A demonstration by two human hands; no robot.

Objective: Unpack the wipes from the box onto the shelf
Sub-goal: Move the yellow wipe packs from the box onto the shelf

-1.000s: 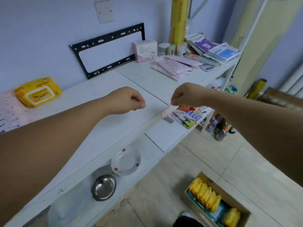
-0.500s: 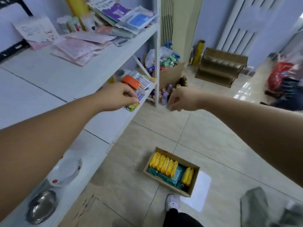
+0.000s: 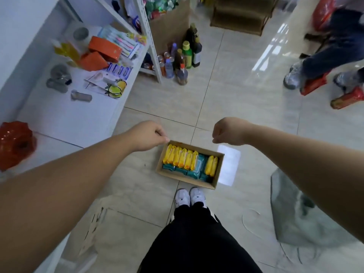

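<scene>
An open cardboard box (image 3: 185, 179) sits on the tiled floor just ahead of my white shoes. Several yellow wipe packs (image 3: 180, 159) stand on edge inside it, with teal wipe packs (image 3: 199, 169) beneath and between them. My left hand (image 3: 146, 135) hovers above the box's far left corner, fingers curled, holding nothing. My right hand (image 3: 229, 133) hangs above the box's far right side, also curled and empty. The white shelf (image 3: 65, 113) runs along the left.
The shelf holds orange boxes (image 3: 98, 54), toothbrush packs and small items; a red bag (image 3: 15, 142) lies on it nearer me. Bottles (image 3: 184, 58) stand on the floor by the shelf post. Another person's feet (image 3: 295, 75) are at the right.
My view has swung from the shelf top down to the floor and the box. Both hands came down from shelf height to just above the box, still curled and empty.
</scene>
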